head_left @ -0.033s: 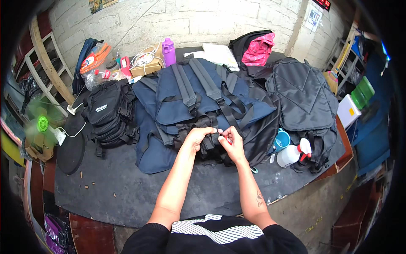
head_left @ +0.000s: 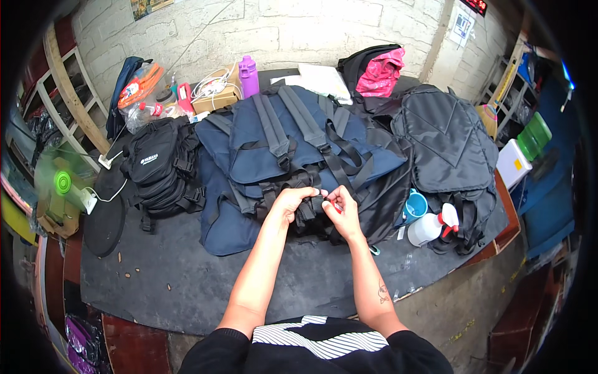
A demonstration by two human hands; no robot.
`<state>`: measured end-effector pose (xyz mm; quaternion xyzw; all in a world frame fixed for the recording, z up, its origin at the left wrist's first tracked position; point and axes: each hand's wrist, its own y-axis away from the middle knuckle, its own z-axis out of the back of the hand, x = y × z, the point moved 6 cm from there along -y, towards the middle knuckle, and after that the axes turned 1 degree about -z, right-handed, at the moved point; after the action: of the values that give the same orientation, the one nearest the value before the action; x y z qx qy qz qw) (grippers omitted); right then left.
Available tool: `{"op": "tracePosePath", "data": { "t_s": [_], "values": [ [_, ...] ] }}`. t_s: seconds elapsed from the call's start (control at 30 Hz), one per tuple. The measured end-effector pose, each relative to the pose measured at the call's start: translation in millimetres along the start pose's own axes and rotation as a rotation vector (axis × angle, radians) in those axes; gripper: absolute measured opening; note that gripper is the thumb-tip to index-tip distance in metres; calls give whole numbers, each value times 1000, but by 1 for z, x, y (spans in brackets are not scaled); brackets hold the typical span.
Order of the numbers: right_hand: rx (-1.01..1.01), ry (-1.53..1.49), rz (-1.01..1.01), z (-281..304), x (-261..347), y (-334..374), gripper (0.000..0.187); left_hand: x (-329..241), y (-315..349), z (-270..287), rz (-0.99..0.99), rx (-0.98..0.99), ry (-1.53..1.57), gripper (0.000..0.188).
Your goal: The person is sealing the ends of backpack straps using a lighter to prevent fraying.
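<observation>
Several navy-blue backpacks (head_left: 249, 165) with grey and black straps lie piled in the middle of the dark table. At the pile's near edge, my left hand (head_left: 290, 204) pinches a bunched black strap (head_left: 305, 216). My right hand (head_left: 344, 217) is closed close beside it, fingertips at the same black webbing. A small red object (head_left: 337, 206) shows between its fingers; its kind is too hidden to tell. The two hands are almost touching. What lies exactly between the fingertips cannot be made out.
A black bag (head_left: 162, 162) lies left of the pile and a black backpack (head_left: 445, 140) right of it. Near my right forearm stand a white spray bottle (head_left: 427, 229) and a blue mug (head_left: 415, 206). A purple bottle (head_left: 248, 78) stands behind; a green fan (head_left: 62, 182) is at left.
</observation>
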<state>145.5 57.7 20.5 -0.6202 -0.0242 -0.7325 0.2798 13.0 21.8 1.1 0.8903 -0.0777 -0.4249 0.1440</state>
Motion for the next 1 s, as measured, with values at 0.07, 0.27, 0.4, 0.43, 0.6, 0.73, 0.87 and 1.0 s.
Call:
{"op": "tracePosePath", "data": {
  "t_s": [0.07, 0.27, 0.4, 0.43, 0.6, 0.73, 0.87, 1.0],
  "values": [
    [-2, 38, 13, 0, 0, -1, 21, -2, 1, 0, -12, -31, -29, 22],
    [7, 46, 15, -2, 7, 1, 16, -1, 0, 0, 4, -23, -32, 22],
    [4, 69, 5, -1, 8, 1, 22, -1, 1, 1, 0, -36, -32, 22],
    [10, 45, -6, -1, 5, 1, 23, -2, 1, 1, -16, -40, -41, 23],
    [-47, -290, -48, -2, 4, -2, 29, 1, 1, 5, -72, -150, -142, 31],
    [-298, -193, 99, 29, 28, -12, 22, -6, 10, -9, -140, 111, 7, 32],
    [-512, 685, 122, 47, 60, -5, 23, -14, 20, -16, -197, 372, 304, 23],
    [-313, 241, 120, 22, 40, 4, 15, -16, 19, -23, -263, 438, 352, 16]
  ]
}}
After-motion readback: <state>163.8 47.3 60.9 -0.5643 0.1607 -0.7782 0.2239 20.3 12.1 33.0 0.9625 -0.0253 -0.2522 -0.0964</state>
